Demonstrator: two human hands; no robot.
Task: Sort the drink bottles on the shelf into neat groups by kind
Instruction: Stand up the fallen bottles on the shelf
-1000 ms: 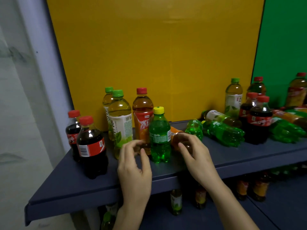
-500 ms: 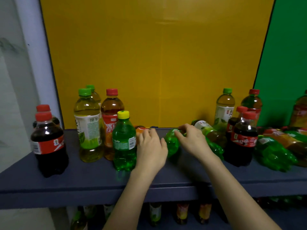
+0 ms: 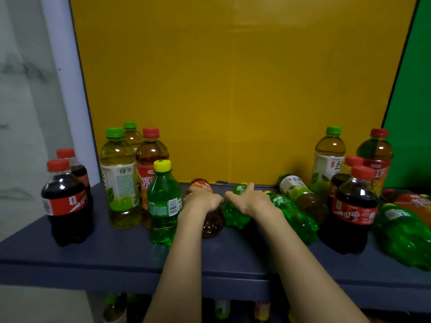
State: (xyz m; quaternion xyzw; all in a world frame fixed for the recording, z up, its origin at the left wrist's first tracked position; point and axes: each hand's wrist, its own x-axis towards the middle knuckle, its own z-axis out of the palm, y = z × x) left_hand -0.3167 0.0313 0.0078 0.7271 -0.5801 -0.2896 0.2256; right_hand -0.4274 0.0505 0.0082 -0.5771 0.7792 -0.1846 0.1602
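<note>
On the dark blue shelf (image 3: 116, 257), my left hand (image 3: 202, 200) is closed over a lying iced-tea bottle (image 3: 211, 223) with an orange-red label. Just to its right, my right hand (image 3: 250, 199) grips a lying green soda bottle (image 3: 234, 217). At the left stand two cola bottles (image 3: 66, 203), two green-tea bottles (image 3: 120, 180), a red-capped iced-tea bottle (image 3: 150, 157) and an upright green soda bottle (image 3: 164, 203). Another green soda bottle (image 3: 295, 217) and a green-tea bottle (image 3: 300, 197) lie to the right of my right hand.
At the right stand a green-tea bottle (image 3: 328, 159), an iced-tea bottle (image 3: 376, 157) and two cola bottles (image 3: 353, 208); more green and orange bottles (image 3: 403, 236) lie beyond. A yellow back panel (image 3: 233, 89) closes the rear. Bottles show on the lower shelf (image 3: 221, 308).
Both hands reached further onto the shelf. The left closed over the lying iced-tea bottle; the right stayed on the lying green soda bottle. The camera view shifted right and closer.
</note>
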